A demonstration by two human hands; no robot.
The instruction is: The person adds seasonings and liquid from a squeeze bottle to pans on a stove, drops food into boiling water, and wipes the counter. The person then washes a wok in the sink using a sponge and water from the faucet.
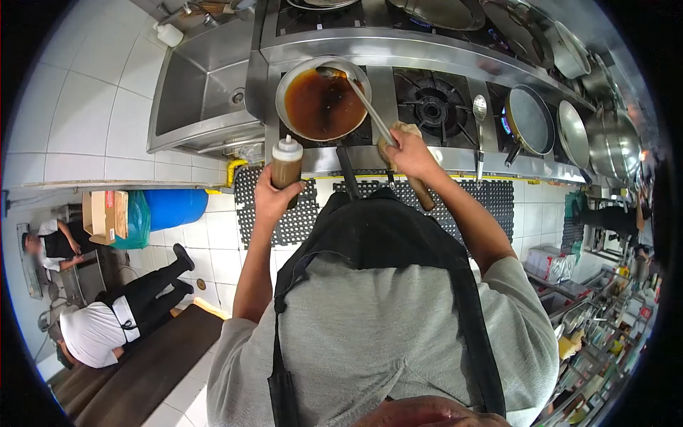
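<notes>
Left hand: wrapped round squeeze bottle, near skillet | right hand: clenched on ladle, its bowl in skillet's brown liquid | skillet: on stove, left of open burner; slotted spoon farther right

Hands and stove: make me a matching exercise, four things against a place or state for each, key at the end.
1. squeeze bottle
2. ladle
3. slotted spoon
4. wide pan

A. on the stove, just right of the burner that has no pan on it
B. holds reddish-brown liquid
C. upright in the left hand
D. handle in the right hand, bowl end in the liquid

Right pairs: 1-C, 2-D, 3-A, 4-B
</notes>
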